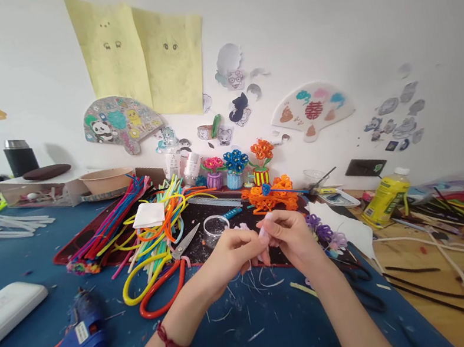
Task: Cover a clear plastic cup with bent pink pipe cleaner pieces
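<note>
My left hand (pixel 245 246) and my right hand (pixel 288 237) meet over the front of the dark mat, both with fingers pinched. Between their fingertips is a small, pale pink pipe cleaner (pixel 262 230), mostly hidden by the fingers. Thin white strands hang below the left hand. Purple pipe-cleaner flowers (pixel 320 229) lie just beyond my right hand. Left of the hands are scissors (pixel 161 279) with yellow and red handles, blades pointing away, and a clear round dish (pixel 216 226).
A blue glue gun (pixel 75 341) and a white case (pixel 7 312) lie at left. Bundled pipe cleaners (pixel 119 223) lie behind the scissors. Small potted flowers (pixel 236 168) stand by the wall, with orange flowers (pixel 269 195) in front. A yellow bottle (pixel 386 198) leans at right.
</note>
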Tool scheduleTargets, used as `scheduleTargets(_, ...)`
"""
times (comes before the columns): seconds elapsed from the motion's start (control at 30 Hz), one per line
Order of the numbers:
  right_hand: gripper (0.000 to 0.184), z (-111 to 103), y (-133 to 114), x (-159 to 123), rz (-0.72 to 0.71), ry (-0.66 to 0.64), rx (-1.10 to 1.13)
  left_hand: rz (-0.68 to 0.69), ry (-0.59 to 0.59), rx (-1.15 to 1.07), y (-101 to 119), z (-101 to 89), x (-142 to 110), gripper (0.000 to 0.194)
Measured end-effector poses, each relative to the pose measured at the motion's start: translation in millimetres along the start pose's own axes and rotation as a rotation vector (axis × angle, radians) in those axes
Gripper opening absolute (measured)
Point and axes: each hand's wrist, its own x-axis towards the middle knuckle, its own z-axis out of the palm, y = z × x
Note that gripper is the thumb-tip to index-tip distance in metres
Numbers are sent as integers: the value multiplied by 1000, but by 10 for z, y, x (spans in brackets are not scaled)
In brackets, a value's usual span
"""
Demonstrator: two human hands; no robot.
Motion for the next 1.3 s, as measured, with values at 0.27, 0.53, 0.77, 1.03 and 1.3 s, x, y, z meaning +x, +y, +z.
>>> scheduleTargets(0.27,30,148,28,20,-129,273,20,174,410,638,-79,62,29,27)
scheduleTargets(0.53,31,212,116,7,-124,254,-30,373,542,1491,-167,94,-20,24)
scheduleTargets(0.77,31,200,137,16,-105,211,-59,372,493,1513,-231,96,-5,22)
scheduleTargets(1.03,23,188,99,10,-65,160,-4,417,495,1410,-251,95,-14,23)
scheduleTargets(1.3,22,167,88,21,-86,183,-6,389,468,1407,-233,105,-16,22)
